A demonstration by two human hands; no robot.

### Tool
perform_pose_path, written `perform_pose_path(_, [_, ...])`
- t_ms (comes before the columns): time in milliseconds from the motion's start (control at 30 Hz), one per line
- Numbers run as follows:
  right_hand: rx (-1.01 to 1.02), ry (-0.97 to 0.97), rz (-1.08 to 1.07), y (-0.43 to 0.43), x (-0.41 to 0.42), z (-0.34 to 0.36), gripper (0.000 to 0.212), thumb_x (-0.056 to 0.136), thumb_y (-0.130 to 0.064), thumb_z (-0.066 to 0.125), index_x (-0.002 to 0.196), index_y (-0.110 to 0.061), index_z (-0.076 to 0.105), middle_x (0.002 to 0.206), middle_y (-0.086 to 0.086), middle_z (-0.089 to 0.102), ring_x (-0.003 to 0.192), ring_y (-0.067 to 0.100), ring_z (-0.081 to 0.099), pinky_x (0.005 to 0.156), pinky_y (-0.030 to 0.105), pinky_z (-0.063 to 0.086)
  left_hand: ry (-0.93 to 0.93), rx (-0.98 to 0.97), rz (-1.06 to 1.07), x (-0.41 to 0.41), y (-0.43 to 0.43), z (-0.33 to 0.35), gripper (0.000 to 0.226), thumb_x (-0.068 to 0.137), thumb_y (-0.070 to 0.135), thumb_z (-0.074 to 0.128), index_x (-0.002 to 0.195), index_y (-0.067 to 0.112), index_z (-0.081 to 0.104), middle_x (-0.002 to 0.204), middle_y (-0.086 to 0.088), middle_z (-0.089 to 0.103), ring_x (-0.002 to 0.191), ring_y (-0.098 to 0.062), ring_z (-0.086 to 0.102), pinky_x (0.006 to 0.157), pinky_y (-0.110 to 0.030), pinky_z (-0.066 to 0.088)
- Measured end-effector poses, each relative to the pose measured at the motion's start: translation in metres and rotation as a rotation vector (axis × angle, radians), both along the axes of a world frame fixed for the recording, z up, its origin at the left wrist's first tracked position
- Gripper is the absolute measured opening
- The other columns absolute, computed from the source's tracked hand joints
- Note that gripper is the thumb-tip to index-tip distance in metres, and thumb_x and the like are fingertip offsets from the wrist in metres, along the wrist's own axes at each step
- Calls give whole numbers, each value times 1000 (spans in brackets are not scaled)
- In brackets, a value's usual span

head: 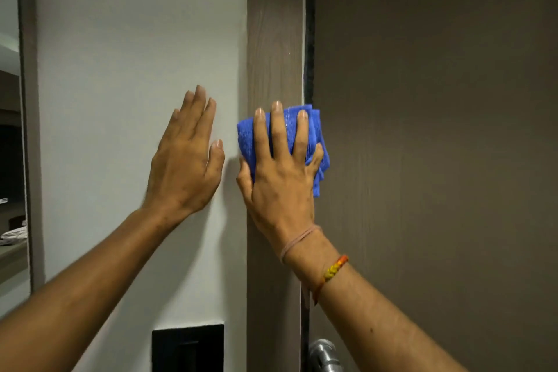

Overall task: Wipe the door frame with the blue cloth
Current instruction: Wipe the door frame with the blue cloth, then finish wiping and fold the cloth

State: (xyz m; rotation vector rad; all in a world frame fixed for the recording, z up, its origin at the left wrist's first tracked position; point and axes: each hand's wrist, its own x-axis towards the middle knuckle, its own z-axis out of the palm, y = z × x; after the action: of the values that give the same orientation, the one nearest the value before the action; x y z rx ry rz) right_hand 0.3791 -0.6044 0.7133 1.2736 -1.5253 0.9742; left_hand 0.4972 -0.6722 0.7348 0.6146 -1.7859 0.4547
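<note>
The door frame (274, 39) is a vertical brown wooden strip running from top to bottom in the middle of the view. A folded blue cloth (315, 136) is pressed flat against it at mid height by my right hand (280, 172), fingers spread over the cloth. The cloth sticks out past the fingers to the left and right, overlapping the gap to the door. My left hand (185, 160) lies flat and empty on the white wall (136, 39) just left of the frame, fingers together and pointing up.
A brown door (437, 130) fills the right side, shut against the frame, with a metal handle (324, 355) at the bottom. A black wall panel (187, 347) sits low on the wall. A mirror edge (28, 100) runs down the far left.
</note>
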Motion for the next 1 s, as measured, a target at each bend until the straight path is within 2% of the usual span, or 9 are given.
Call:
perform_pose_path(133, [22,-89,225,24,-5,-24,66,87,-28,47,146,-13,21,156,12,20,145,37,7,112,65,23,256,203,-305,-5,51,-43,31,89,29,44,107,13,64,106,-10,69,94,-20,62,84,-32,52])
perform_pose_path(267, [-166,-221,473,57,-8,-33,60,91,-20,45,141,4,23,151,19,28,143,36,17,120,43,14,169,801,-746,-31,100,-47,43,84,55,46,100,21,67,96,-2,72,89,-15,67,82,-34,56])
perform_pose_path(367, [-113,-235,489,89,-22,-55,78,83,-9,61,141,9,12,153,23,19,144,35,12,121,34,9,122,905,-960,-59,127,-44,37,86,45,57,97,12,69,94,-11,75,82,-15,71,70,-21,55])
perform_pose_path(500, [61,-374,402,160,-75,-94,106,72,-28,60,136,-13,-23,157,20,-5,146,29,1,120,48,17,-128,1023,-1131,-109,158,-70,20,90,23,58,88,7,68,77,-9,73,67,-17,66,65,-31,53])
perform_pose_path(567, [121,-553,443,208,-108,-119,104,76,-34,58,135,-22,-28,158,-2,-6,145,3,4,118,27,23,-281,1078,-1182,-143,179,-92,17,91,21,57,87,11,69,76,0,74,68,-11,68,63,-22,55])
perform_pose_path(633, [7,-966,607,258,-139,-143,96,78,-33,56,144,-25,-14,151,-21,17,131,-13,30,104,13,38,-426,1132,-1216,-176,202,-117,19,91,25,56,91,11,68,83,-3,74,73,-12,68,64,-21,55])
perform_pose_path(733, [-118,-1467,575,362,-190,-208,62,81,-39,58,135,-13,42,139,13,52,123,26,54,106,50,42,-700,1291,-1351,-242,277,-172,24,91,26,56,101,8,67,91,-10,73,76,-16,69,62,-23,56])
perform_pose_path(833, [-276,-1645,354,457,-209,-273,54,78,-42,64,117,-4,61,122,20,64,111,33,62,99,47,49,-906,1494,-1475,-296,359,-232,18,90,21,58,100,9,67,87,-4,75,74,-12,70,61,-18,56])
perform_pose_path(1000, [-555,-1762,-38,591,-227,-368,40,73,-37,70,103,-11,67,91,3,77,82,17,72,67,27,60,-1252,1917,-1404,-369,489,-348,28,86,0,59,109,14,62,98,-7,74,86,-23,70,78,-38,59])
